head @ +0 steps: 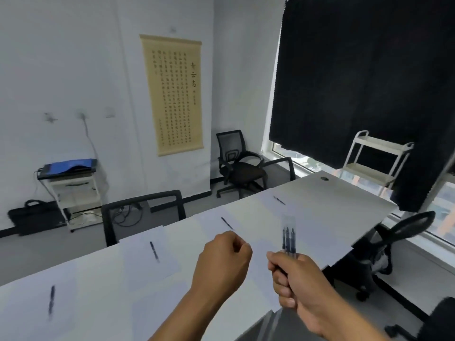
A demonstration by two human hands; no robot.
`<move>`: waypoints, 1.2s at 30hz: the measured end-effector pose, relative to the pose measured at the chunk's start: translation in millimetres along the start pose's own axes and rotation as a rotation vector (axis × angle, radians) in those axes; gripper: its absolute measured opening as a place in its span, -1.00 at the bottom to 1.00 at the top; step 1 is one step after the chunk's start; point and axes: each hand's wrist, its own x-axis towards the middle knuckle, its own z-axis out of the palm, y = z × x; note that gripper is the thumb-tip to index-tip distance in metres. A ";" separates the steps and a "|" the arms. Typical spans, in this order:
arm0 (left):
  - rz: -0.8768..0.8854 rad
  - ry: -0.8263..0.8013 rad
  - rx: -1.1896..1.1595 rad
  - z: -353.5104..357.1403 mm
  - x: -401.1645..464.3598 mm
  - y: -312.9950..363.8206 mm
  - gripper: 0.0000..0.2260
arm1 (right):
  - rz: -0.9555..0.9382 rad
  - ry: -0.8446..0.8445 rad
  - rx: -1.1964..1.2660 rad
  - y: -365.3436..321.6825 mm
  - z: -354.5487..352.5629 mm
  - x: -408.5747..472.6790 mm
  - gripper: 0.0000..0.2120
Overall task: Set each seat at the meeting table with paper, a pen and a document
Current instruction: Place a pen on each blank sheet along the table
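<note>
Plainly, the right hand (pixel 299 284) has its grip curled round a small bundle of pens (pixel 288 236), tips up, three as far as I can count, held above the near edge of the counter (pixel 344 193). The left hand (pixel 225 258) hangs just beside it over the paper, fingers curled into a loose fist and holding nothing that I can see.

Four pens are already laid along the far side, each on its own white sheet: one at the near left (pixel 51 301), the next (pixel 154 252), a third (pixel 227 223) just beyond the left hand, and the farthest (pixel 279 200) towards the window end. I see no documents apart from the plain sheets, though blur makes that hard to judge.

Risks, as I judge them: drawing one pen out of so tight a bundle could drag its neighbours loose, and a dropped pen would roll on the smooth top, perhaps off the edge. A sleeve or wrist sweeping across could also skew the loose sheets, which lie close together.

Around the counter stand black mesh chairs (pixel 236 161), some pushed in. A calligraphy scroll (pixel 173 94) hangs on the white wall, a small white cart (pixel 73 188) carries a blue-topped device, a black bag sits on the floor, and a dark curtain (pixel 369 82) covers most of the window beside a white trolley (pixel 374 156).
</note>
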 end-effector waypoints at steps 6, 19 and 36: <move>-0.109 0.088 0.047 -9.9 45.2 -36.1 -0.80 | 0.065 -0.166 -0.009 1.6 34.8 69.7 -0.81; -0.488 0.294 0.004 -0.5 110.4 -116.8 -0.83 | 0.263 -0.559 -0.087 23.2 98.2 201.9 -0.85; -0.607 0.117 -0.131 24.3 105.6 -243.9 -0.77 | 0.614 -0.651 -0.177 134.2 163.4 243.6 -0.70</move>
